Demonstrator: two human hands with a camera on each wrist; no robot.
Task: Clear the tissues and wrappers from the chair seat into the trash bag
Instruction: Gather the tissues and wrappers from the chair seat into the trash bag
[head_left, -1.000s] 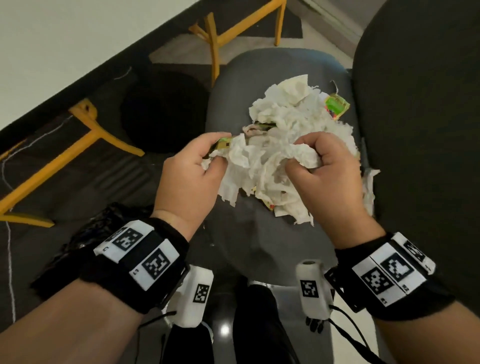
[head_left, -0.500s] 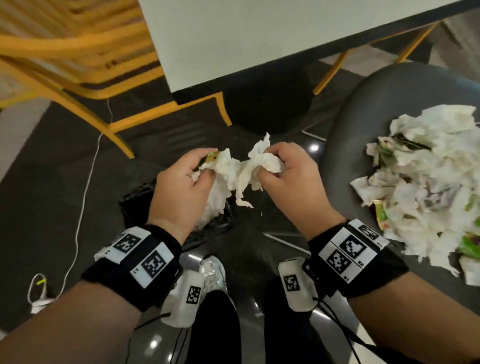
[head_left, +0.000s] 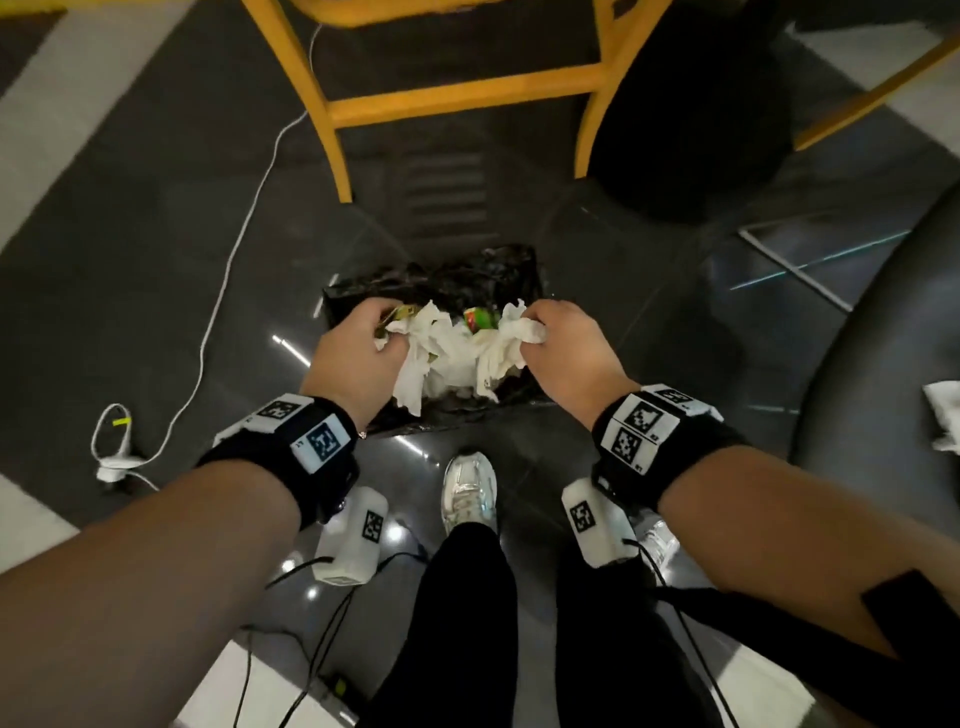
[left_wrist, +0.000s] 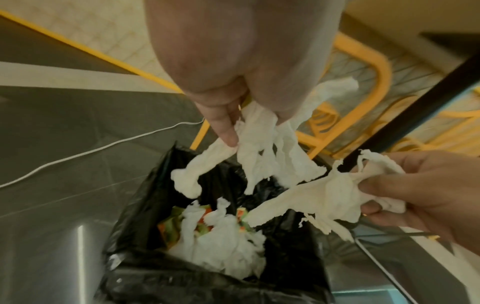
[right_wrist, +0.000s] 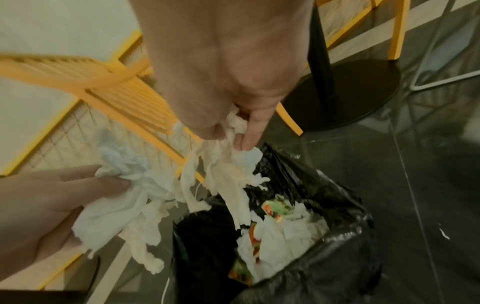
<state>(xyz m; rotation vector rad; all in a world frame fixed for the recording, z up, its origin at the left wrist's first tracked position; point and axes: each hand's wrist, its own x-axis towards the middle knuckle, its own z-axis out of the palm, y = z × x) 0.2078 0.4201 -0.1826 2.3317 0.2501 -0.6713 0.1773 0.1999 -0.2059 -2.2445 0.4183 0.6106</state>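
Holding both hands over the bag (head_left: 483, 280), left (head_left: 356, 358) and right (head_left: 563, 348) each pinching tissues (head_left: 447, 358), so I drop them straight in.

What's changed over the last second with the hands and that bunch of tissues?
Both hands carried the tissues off the chair seat, leftward, and now hold them over the open trash bag on the floor. The left hand and right hand still grip the bunch; nothing has been let go. More tissue remains on the seat.
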